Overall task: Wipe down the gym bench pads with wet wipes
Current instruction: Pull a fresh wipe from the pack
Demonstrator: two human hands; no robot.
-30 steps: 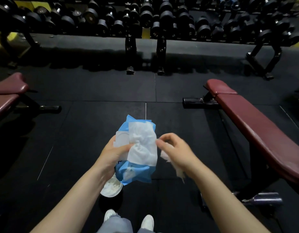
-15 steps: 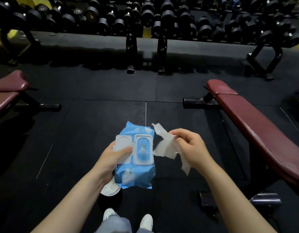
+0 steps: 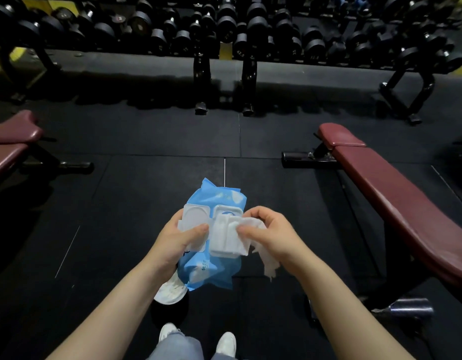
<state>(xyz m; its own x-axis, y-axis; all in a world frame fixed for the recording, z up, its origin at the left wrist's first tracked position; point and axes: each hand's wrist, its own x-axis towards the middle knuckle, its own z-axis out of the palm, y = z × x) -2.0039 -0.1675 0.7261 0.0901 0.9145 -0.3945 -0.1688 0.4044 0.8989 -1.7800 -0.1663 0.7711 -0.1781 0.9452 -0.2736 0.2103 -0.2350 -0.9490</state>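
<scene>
My left hand [image 3: 176, 239] holds a blue pack of wet wipes [image 3: 214, 266] at waist height, thumb on its white flip lid [image 3: 194, 216], which stands open. My right hand [image 3: 272, 236] pinches a white wet wipe [image 3: 228, 237] that lies over the pack's opening, with more white wipe material hanging below the palm. A long dark-red bench pad [image 3: 403, 206] runs along the right side, well apart from both hands. Another dark-red bench pad [image 3: 13, 141] shows at the left edge.
A rack of black dumbbells [image 3: 237, 29] spans the back on black legs. Black rubber floor tiles [image 3: 146, 183] lie between the two benches. A small container with a white top [image 3: 171, 294] stands on the floor by my white shoes [image 3: 226, 342].
My right hand pulled a wipe clear to the right of the pack, then came back over the opening and now pinches another wipe there. The left hand kept its hold on the pack.
</scene>
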